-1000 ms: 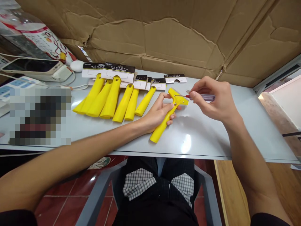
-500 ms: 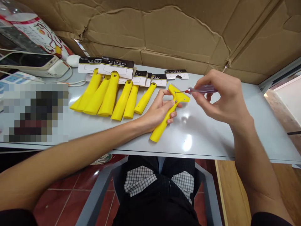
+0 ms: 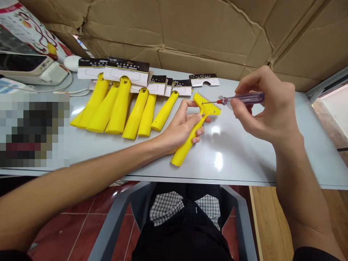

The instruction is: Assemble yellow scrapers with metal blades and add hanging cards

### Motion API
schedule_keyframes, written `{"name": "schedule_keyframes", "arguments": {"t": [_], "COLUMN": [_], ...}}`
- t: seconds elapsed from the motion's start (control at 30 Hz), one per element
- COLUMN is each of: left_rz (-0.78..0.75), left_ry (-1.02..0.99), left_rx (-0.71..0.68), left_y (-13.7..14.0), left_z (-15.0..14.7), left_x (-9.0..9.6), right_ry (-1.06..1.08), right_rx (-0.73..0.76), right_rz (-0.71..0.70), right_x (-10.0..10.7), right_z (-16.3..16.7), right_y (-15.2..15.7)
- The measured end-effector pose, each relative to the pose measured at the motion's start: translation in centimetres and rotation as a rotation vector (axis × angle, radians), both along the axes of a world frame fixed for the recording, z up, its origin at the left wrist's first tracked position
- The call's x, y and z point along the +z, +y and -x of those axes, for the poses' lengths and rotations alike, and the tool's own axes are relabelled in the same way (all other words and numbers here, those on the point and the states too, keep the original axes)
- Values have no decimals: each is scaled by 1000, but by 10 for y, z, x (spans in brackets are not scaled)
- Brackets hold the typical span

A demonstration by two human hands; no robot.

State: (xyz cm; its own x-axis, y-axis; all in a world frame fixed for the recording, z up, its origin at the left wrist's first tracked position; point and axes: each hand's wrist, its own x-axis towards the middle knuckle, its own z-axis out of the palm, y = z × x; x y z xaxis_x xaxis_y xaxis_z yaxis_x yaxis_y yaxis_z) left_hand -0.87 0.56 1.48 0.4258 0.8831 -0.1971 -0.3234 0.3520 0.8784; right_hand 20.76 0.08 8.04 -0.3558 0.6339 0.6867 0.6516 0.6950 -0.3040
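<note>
My left hand [image 3: 186, 127] is closed round the neck of a yellow scraper [image 3: 187, 145], which is tilted with its wide head up and to the right. Two small screws show on that head. Between the thumb and fingers of my right hand [image 3: 266, 105] is a screwdriver [image 3: 248, 98] with a clear purplish handle and a red collar. Its thin shaft points left, and the tip meets the left screw on the scraper head. To the left lie several yellow scraper handles [image 3: 119, 105] with black-and-white header cards [image 3: 127, 70] at their upper ends.
A loose header card [image 3: 204, 79] lies at the back of the white table [image 3: 233, 159]. Cardboard [image 3: 190, 36] stands along the rear edge. At the left are a phone-like device [image 3: 24, 65], a white cable and a patterned cup [image 3: 29, 29]. A blurred-out patch covers the near left.
My right hand has shifted slightly right and up, its fingers now farther back on the screwdriver handle. The tip is still at the left screw. The view has moved a little.
</note>
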Motion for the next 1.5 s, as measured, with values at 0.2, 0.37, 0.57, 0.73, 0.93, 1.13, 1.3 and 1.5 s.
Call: {"name": "schedule_keyframes", "arguments": {"t": [0.2, 0.37, 0.57, 0.73, 0.93, 1.13, 1.3, 1.5], "left_rz": [18, 47, 48, 51, 39, 12, 26, 38], "left_ry": [-10, -36, -21, -23, -18, 4, -10, -1], "left_rx": [4, 8, 7, 15, 8, 0, -4, 25], "left_y": [0, 0, 0, 0, 0, -1, -1, -1], "left_z": [0, 0, 0, 1, 1, 1, 1, -1], "left_x": [0, 1, 2, 1, 1, 1, 1, 2], "right_ry": [-20, -60, -86, -113, -156, -115, -122, -80], "right_rx": [-21, -2, -65, -106, -137, -72, -127, -26], "right_rz": [-53, -10, -60, 3, -17, -17, -35, 17], "right_x": [-1, -2, -1, 4, 3, 1, -2, 1], "right_z": [1, 1, 1, -1, -3, -2, -2, 0], "right_y": [0, -1, -1, -5, -3, 0, 1, -2]}}
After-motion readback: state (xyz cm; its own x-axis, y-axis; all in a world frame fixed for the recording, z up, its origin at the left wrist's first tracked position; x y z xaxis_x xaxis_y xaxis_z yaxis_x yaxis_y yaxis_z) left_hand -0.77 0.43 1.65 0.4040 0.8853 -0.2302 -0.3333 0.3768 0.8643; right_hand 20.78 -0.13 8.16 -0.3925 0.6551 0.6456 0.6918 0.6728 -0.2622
